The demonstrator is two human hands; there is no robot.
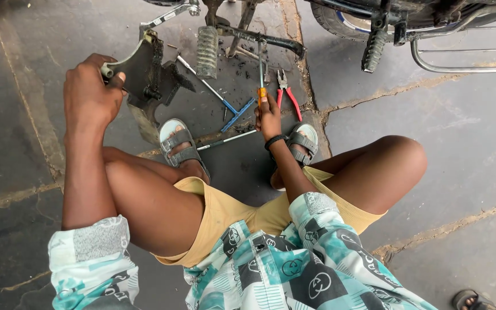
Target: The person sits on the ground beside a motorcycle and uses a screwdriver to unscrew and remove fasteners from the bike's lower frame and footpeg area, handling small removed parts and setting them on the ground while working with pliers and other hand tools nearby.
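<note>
While the person squats on the stained concrete floor point(460, 149) beside a motorcycle point(409, 23), the left hand point(90, 95) is closed around the edge of a grimy dark metal bracket point(144, 77), held upright on the ground ahead of the left sandal point(180, 146). The right hand point(269, 117) grips the orange handle of a screwdriver point(262, 86), tip pointing away. Red-handled pliers point(287, 92) lie just beside it, a blue T-handle wrench point(225, 103) to its left.

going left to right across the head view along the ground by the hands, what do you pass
left hand → dark metal bracket it grips → ribbed footpeg → blue T-handle wrench → right hand holding an orange-handled screwdriver → red-handled pliers
</note>
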